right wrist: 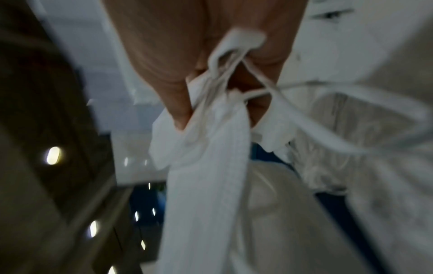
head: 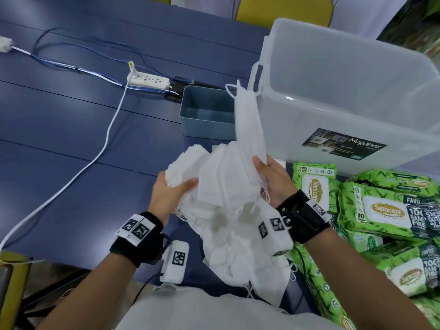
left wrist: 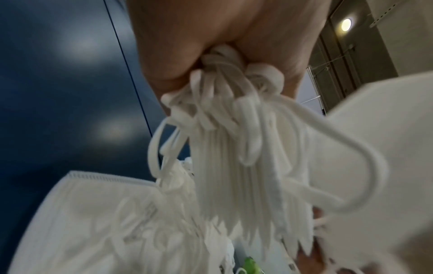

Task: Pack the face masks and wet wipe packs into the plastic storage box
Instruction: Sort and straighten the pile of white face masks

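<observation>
A big heap of white face masks (head: pixel 228 210) lies at the table's near edge and against my lap. My left hand (head: pixel 171 186) grips a stack of masks (left wrist: pixel 246 176) by its end, ear loops bunched in the palm. My right hand (head: pixel 271 179) pinches another bunch of masks (head: pixel 247 125), which stands upright against the box wall; the right wrist view shows that bunch (right wrist: pixel 206 176) hanging from my fingers. The clear plastic storage box (head: pixel 352 96) stands at the right. Green wet wipe packs (head: pixel 381 210) lie in front of it.
A small blue-grey tin (head: pixel 207 113) stands left of the storage box. A white power strip (head: pixel 148 81) with cables (head: pixel 104 144) lies across the blue table (head: pixel 59 139). Yellow chairs (head: pixel 283 8) stand beyond the far edge.
</observation>
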Motion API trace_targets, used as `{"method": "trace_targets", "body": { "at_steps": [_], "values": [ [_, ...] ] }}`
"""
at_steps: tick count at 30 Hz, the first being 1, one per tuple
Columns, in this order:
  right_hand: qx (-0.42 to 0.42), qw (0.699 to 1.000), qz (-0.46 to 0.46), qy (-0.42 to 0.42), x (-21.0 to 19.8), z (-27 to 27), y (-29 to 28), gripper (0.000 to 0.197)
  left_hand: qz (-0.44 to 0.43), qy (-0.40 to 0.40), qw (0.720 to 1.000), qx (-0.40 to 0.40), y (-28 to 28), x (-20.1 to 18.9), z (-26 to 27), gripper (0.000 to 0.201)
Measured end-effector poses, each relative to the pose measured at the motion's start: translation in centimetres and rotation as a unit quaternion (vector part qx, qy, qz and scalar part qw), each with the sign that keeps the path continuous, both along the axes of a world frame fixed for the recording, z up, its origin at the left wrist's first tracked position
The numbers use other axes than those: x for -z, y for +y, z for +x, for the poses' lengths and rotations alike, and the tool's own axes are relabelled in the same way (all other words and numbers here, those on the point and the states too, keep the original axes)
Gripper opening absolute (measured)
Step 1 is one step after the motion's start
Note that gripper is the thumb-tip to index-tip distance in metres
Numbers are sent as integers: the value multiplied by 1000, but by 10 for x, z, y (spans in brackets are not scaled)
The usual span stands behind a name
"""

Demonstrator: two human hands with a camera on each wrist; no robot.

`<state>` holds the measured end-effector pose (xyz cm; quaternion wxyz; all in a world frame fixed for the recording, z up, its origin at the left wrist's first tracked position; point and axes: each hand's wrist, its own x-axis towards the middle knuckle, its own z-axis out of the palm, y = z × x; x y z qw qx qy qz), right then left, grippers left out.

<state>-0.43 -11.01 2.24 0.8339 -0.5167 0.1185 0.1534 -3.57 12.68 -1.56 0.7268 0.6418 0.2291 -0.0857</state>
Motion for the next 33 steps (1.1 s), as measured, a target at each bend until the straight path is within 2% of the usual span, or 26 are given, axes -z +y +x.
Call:
{"method": "trace_targets", "body": {
  "at_steps": [2, 4, 6, 11, 15, 19, 24, 26, 28, 31, 33],
  "values": [
    [24, 988, -150, -38, 4, -3, 10, 35, -5, 6, 1000, 24, -9, 2, -2, 92],
    [27, 953, -288, -91, 5, -4, 12, 18, -14, 14, 999, 44, -13, 4, -3, 87],
    [26, 930, -346, -121, 1, -2, 12, 14, -40, 22, 998, 46, -14, 5, -5, 84],
    [50, 889, -421, -171, -10, 0, 14, 13, -119, 23, 992, 45, -13, 4, -10, 94],
    [41, 869, -454, -191, -11, -4, 20, 13, -138, 28, 987, 76, -15, -2, -10, 97],
    [40, 867, -459, -191, -12, -7, 27, 13, -139, 33, 986, 82, -19, -4, -9, 91],
    [54, 888, -432, -147, -8, -9, 22, 11, -114, 31, 991, 65, -17, -2, -8, 89],
    [102, 901, -407, -111, -1, -7, 9, 14, -103, 26, 993, 57, -14, -1, -7, 88],
    [150, 898, -408, -65, 13, -6, -10, 20, -97, 24, 994, 49, -9, 0, -7, 87],
    [151, 881, -448, 32, 33, -9, -39, 43, -97, 23, 994, 46, -3, 0, -7, 89],
    [118, 847, -515, 49, 38, -15, -45, 68, -95, 21, 994, 52, -2, 0, -8, 89]
  ]
}}
